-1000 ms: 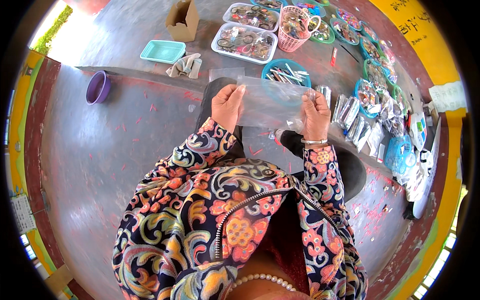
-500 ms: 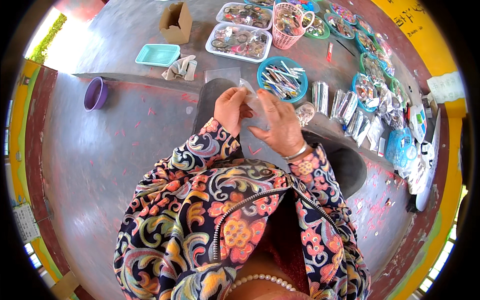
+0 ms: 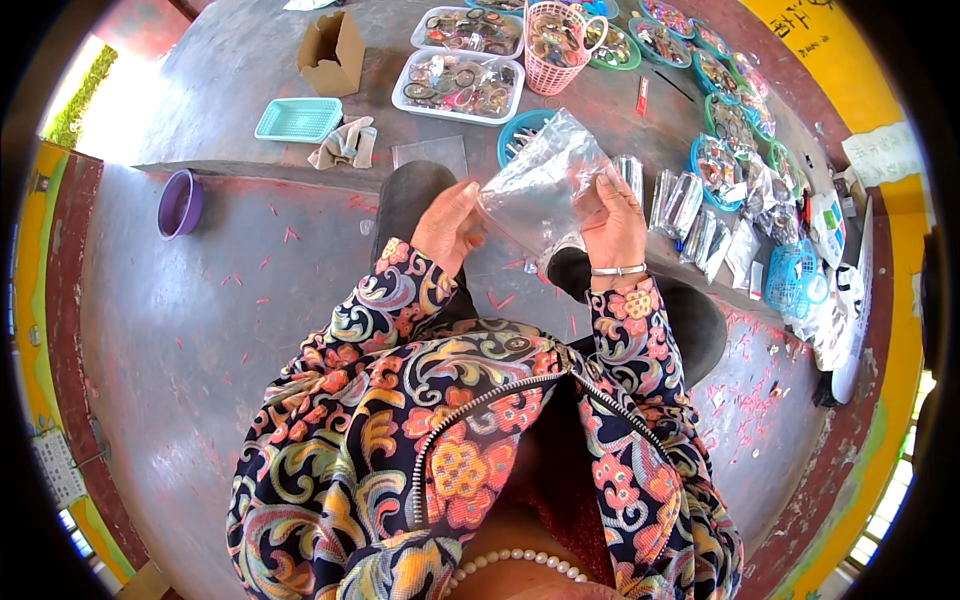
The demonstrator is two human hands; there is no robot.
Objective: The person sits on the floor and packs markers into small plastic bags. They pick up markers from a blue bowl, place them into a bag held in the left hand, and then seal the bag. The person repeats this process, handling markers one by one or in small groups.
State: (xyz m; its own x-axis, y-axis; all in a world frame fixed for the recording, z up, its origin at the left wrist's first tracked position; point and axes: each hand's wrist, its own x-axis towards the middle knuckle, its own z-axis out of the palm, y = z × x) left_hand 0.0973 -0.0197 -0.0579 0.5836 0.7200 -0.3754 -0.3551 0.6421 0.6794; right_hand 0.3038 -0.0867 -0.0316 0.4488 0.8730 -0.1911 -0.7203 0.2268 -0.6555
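Observation:
A clear plastic bag is spread out between my two hands, above the floor in front of my body. My left hand pinches its left edge, thumb towards the bag. On the opposite side my right hand, with a bracelet at the wrist, grips the right edge between thumb and fingers. Nothing shows inside the bag. Behind it, a blue basket of pens or similar sticks is mostly covered. A flat clear sheet or bag lies on the raised ledge just beyond my left hand.
On the ledge stand white trays of small goods, a pink basket, a cardboard box and a turquoise tray beside a cloth glove. Packed silver bundles and filled baskets line the right. A purple tub is at left.
My hands have drawn apart, the left one leftwards and the right one rightwards. The plastic bag, crumpled between them before, is now opened out wide.

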